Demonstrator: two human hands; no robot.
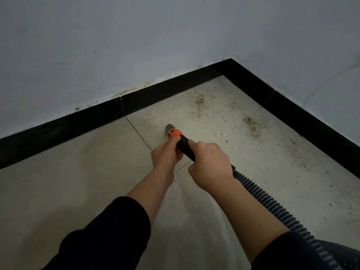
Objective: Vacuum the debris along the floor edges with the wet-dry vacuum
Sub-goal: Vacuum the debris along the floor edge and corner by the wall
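A black vacuum nozzle (184, 145) with an orange collar (174, 133) and a grey tip points down at the tiled floor near the room's corner. My left hand (165, 155) grips the nozzle just behind the orange collar. My right hand (210, 162) grips the black tube further back, where the ribbed hose (272, 205) begins. Brown debris (199, 103) lies scattered ahead of the tip, and a second patch of debris (252, 126) sits to the right, close to the skirting.
Black skirting (78, 121) runs along the left wall and meets the right skirting (303, 117) at the corner. Grey walls rise above. The hose trails back to the lower right. Fine specks dot the tiles along the right edge.
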